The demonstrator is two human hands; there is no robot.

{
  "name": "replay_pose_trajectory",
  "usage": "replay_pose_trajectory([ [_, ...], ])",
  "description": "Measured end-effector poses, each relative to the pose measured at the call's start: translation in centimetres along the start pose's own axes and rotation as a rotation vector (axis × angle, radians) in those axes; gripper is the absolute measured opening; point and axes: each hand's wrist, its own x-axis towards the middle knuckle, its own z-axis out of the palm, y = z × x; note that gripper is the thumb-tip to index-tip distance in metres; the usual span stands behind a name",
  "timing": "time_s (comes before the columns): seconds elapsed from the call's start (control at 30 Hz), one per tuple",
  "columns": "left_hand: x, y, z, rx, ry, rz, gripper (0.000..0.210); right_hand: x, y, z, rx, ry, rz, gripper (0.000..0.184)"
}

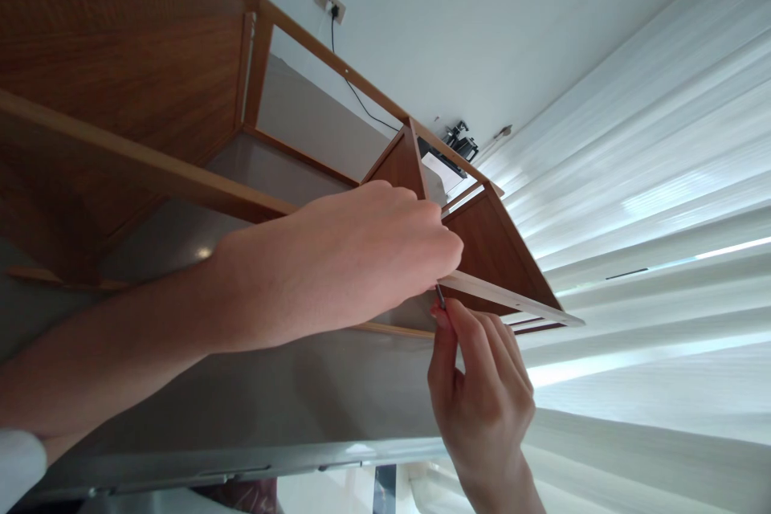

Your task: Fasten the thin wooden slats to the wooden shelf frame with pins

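Observation:
My left hand (355,249) reaches in from the left, closed with the back of the hand towards me. It lies over the front wooden rail (511,297) of a brown wooden frame (415,157); the rail comes out on both sides of it. Its fingertips are hidden underneath. Just below, my right hand (485,385) is closed in a pinch, thumb against index finger, on a thin dark metal rod (441,296). The rod's upper end meets the underside of the rail beside my left hand. What kind of tool or fastener it is, I cannot tell.
A brown panel (162,72) fills the frame's left side, and another panel (499,245) stands at its right. White curtains (675,177) hang on the right. A wall socket (330,3) has a black cable (361,103) trailing behind the frame. Small black equipment (463,144) sits beyond it.

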Motion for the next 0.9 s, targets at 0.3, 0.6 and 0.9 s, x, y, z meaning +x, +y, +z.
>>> replay_pose_trajectory([
  [0.3,-0.1,0.1,0.1,-0.026,0.03,-0.003,0.03,0.5,0.8,-0.6,-0.129,-0.028,-0.097,0.027],
  [0.6,0.4,0.4,-0.3,0.002,-0.029,0.007,0.029,1.7,1.5,-2.7,-0.299,-0.13,-0.25,0.033],
  [0.9,0.3,0.4,-0.2,-0.029,-0.011,-0.008,0.028,2.3,1.7,-3.1,-0.374,-0.107,-0.364,0.031],
])
